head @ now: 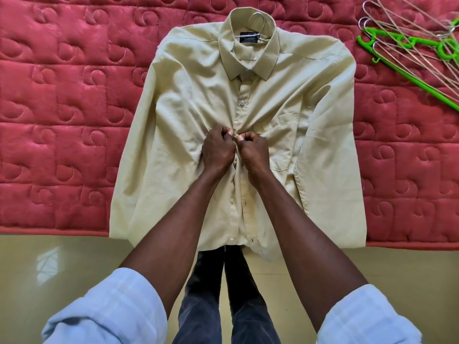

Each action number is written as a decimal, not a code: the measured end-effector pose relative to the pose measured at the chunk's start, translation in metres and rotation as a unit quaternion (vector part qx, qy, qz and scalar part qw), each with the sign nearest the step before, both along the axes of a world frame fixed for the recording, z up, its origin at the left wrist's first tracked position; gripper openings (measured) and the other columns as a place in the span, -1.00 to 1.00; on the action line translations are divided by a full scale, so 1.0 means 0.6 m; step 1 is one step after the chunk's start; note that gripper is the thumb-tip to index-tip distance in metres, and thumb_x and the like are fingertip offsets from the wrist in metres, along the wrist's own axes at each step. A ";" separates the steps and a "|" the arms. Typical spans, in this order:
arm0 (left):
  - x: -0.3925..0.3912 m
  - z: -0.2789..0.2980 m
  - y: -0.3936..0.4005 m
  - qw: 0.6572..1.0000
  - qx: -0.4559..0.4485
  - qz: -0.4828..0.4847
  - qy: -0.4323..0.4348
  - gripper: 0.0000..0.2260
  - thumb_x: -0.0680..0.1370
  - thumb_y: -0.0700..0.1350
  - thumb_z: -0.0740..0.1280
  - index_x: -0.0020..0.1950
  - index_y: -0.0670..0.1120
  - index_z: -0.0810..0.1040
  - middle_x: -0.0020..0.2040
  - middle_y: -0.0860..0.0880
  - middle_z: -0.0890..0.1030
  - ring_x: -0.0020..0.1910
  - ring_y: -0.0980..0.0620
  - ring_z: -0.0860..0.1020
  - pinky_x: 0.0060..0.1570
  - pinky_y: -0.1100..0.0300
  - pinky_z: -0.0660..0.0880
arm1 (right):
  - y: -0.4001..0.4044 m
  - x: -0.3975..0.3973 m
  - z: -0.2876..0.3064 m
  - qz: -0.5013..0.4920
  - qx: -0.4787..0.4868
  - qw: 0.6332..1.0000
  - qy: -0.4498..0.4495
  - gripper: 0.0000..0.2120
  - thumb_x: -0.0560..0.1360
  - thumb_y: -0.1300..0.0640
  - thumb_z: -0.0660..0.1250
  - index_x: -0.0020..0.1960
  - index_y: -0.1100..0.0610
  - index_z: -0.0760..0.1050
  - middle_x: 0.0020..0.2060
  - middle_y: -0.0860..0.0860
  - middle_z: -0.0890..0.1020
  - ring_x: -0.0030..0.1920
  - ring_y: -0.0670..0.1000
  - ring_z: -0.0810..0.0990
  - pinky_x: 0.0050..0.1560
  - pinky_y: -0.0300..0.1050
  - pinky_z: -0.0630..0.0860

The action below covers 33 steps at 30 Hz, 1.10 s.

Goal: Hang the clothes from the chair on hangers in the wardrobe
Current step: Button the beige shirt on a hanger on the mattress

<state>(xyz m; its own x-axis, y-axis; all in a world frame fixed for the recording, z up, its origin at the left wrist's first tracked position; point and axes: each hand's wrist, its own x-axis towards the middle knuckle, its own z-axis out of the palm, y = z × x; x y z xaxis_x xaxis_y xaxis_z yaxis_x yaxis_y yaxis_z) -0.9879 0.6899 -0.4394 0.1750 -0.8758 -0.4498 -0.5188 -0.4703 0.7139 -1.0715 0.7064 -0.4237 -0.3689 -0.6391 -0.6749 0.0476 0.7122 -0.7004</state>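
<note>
One beige shirt (223,120) flat on the bed (62,95), hem overhanging its near edge. Left hand (217,150) and right hand (253,152) both pinching the placket mid-chest. Several wire hangers (407,45), one green hanger (402,68) at far right corner.

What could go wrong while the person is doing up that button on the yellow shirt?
The left hand and right hand bunch the shirt tightly at one button, so it might pop off or go in the wrong hole. The shirt's hem hangs over the edge of the red quilt, so a tug might slide it, with its hanger, toward the floor.
</note>
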 end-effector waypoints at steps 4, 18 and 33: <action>-0.001 -0.003 0.004 0.998 -0.058 0.008 -0.028 -0.87 0.56 -0.16 0.28 -0.02 -0.16 0.60 -0.06 -0.09 0.62 -0.05 -0.05 0.57 -0.04 0.09 0.46 | 0.004 -0.013 0.012 -0.023 -0.033 0.998 -0.043 -0.86 0.49 0.24 0.38 -0.23 0.11 0.54 -0.33 0.02 0.63 -0.33 -0.07 0.57 -0.21 -0.05 0.54; 0.031 0.028 0.171 0.991 -0.066 0.054 0.102 -0.95 0.57 -0.13 0.37 -0.04 -0.01 0.63 -0.12 0.04 0.65 -0.12 0.12 0.61 -0.11 0.21 0.54 | 0.160 0.006 0.014 0.038 -0.107 0.983 0.144 -0.84 0.41 0.12 0.48 -0.11 0.12 0.52 -0.21 0.00 0.58 -0.20 -0.03 0.55 -0.14 -0.16 0.53; 0.022 0.041 0.131 0.976 0.056 0.146 0.152 -0.94 0.50 -0.11 0.46 -0.12 -0.09 0.68 -0.21 -0.03 0.70 -0.16 -0.02 0.68 -0.07 0.00 0.64 | 0.143 0.000 0.020 -0.018 -0.077 0.992 0.100 -0.88 0.50 0.13 0.43 0.02 0.12 0.64 -0.07 0.00 0.66 -0.06 -0.08 0.62 -0.06 -0.31 0.51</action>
